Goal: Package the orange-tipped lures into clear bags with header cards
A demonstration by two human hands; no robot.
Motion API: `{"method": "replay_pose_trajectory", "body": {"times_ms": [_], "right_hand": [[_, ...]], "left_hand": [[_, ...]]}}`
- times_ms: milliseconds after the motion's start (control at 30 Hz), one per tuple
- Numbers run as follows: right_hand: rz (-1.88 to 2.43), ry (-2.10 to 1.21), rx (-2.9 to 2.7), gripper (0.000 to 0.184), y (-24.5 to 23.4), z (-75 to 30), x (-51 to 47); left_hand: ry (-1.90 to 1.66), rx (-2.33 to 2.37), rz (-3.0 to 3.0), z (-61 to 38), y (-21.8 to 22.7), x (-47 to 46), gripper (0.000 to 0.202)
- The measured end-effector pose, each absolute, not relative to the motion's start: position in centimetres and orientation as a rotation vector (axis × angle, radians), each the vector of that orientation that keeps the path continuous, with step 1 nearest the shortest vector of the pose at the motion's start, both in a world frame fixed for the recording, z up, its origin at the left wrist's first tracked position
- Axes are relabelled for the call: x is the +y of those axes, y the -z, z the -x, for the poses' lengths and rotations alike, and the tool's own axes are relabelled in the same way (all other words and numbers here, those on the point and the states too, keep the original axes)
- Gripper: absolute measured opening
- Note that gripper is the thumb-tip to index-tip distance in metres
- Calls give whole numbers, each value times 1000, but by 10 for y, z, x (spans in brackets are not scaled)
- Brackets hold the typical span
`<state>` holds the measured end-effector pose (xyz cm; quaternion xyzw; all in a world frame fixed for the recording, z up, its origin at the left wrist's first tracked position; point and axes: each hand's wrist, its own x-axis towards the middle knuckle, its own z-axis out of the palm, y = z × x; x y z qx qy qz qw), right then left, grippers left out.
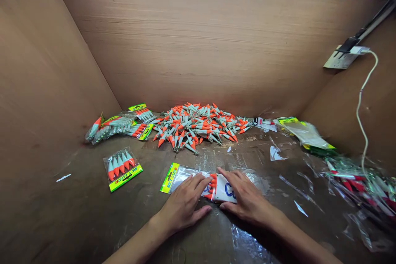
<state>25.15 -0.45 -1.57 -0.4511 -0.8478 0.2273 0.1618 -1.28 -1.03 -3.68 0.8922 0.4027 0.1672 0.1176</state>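
Observation:
A clear packet (pixel 177 175) with a yellow-green header card lies flat on the brown tabletop (pixel 77 214). Orange-tipped lures (pixel 213 185) show inside it between my hands. My left hand (pixel 182 204) lies flat on the packet's middle, fingers stretched out. My right hand (pixel 247 198) lies flat on its white end with blue lettering (pixel 225 189), fingers spread. A big loose heap of orange and grey lures (pixel 194 126) lies farther back. One filled packet (pixel 121 168) rests to the left.
Several filled packets (pixel 119 126) are piled at the back left. Empty bags (pixel 305 134) and more lures in plastic (pixel 361 183) lie at the right. Brown board walls (pixel 216 41) enclose the table. A power strip (pixel 342 58) with a white cable hangs on the right wall.

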Motion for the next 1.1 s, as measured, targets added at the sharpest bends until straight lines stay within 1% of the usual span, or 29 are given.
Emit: {"method": "replay_pose_trajectory", "body": {"times_ms": [133, 300, 467, 567, 633, 767, 800, 900, 1100], "right_hand": [[1299, -652, -2406, 95, 17, -253, -4], [1263, -605, -2428, 99, 21, -248, -7], [1258, -594, -2405, 100, 22, -245, -9], [1256, -596, -2399, 100, 21, -244, -11], [1261, -587, -2393, 100, 21, -243, -12], [1267, -574, -2386, 101, 23, -243, -13], [1265, -573, -2386, 101, 23, -242, -13], [1264, -569, -2383, 100, 24, -242, -13], [1265, -561, -2379, 100, 24, -241, -13]], "left_hand": [[-515, 1160, -2595, 12, 38, -11, 69], [-509, 1160, -2582, 10, 36, -11, 72], [-610, 1221, -2526, -2, 29, -14, 55], [-683, 1298, -2403, -9, 24, -15, 52], [-720, 1337, -2328, -11, 21, -17, 54], [-676, 1217, -2394, -7, 19, -20, 71], [-650, 1202, -2425, -7, 20, -21, 72], [-603, 1253, -2483, -10, 23, -22, 61], [-627, 1461, -2507, -26, 30, -21, 54]]}}
